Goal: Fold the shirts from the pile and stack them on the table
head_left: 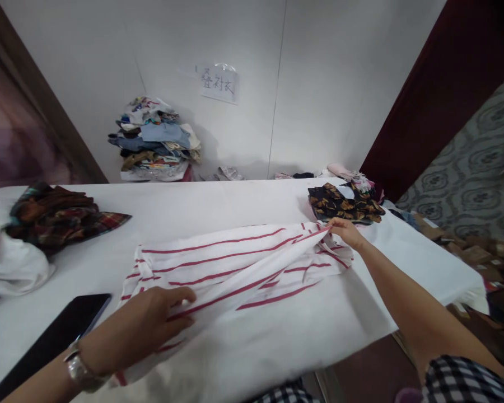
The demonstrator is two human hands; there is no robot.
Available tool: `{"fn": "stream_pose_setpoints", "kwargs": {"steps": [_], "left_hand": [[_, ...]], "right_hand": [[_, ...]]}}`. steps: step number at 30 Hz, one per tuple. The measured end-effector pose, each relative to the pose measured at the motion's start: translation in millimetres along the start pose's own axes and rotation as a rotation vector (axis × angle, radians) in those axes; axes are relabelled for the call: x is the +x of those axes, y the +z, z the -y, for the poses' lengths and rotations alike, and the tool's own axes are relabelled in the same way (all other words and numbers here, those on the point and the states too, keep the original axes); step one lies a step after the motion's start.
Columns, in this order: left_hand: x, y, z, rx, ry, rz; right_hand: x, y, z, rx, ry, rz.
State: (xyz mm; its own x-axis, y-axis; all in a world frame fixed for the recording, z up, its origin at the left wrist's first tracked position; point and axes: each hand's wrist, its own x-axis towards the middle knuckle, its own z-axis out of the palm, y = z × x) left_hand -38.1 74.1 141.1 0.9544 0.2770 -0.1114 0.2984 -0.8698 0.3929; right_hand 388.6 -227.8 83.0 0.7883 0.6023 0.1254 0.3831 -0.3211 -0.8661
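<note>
The striped shirt (235, 268) is lying across the middle of the white tabletop (218, 204), bunched lengthwise with its red lines running left to right. The left hand (151, 322) is pressing down on the near left end, fingers curled and pinching a fold of the cloth. The right hand (346, 232) is reaching out to the far right end and is gripping the fabric there between closed fingers, pulling it taut.

What could be going wrong from here, as a judgement: the cloth between the two hands is twisting and ridging rather than lying flat, so any fold made over it may be setting creases in. The near edge of the shirt is hanging close to the tabletop's front edge, and a slack grip on the left could be letting it slide off. The phone (50, 341) is lying just beside the left wrist, touching or nearly touching the shirt's corner; a sweep of the arm could be pushing it toward the edge. The right hand is working just beside the dark patterned garment (344, 204), which could be getting dragged along.

Counting: one striped shirt, one phone, one dark patterned garment, one plaid heap (59, 215) at the left with one white cloth (8, 263) below it, one stack of clothes (155, 140) against the wall, one paper sign (219, 83), one wristwatch (79, 369), two hands.
</note>
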Motion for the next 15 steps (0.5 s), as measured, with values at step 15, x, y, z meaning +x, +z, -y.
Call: {"fn": "stream_pose_setpoints", "kwargs": {"steps": [15], "left_hand": [[135, -31.6, 132, -0.188, -0.539, -0.104]], "right_hand": [[68, 38, -20, -0.322, 0.007, -0.044]]}}
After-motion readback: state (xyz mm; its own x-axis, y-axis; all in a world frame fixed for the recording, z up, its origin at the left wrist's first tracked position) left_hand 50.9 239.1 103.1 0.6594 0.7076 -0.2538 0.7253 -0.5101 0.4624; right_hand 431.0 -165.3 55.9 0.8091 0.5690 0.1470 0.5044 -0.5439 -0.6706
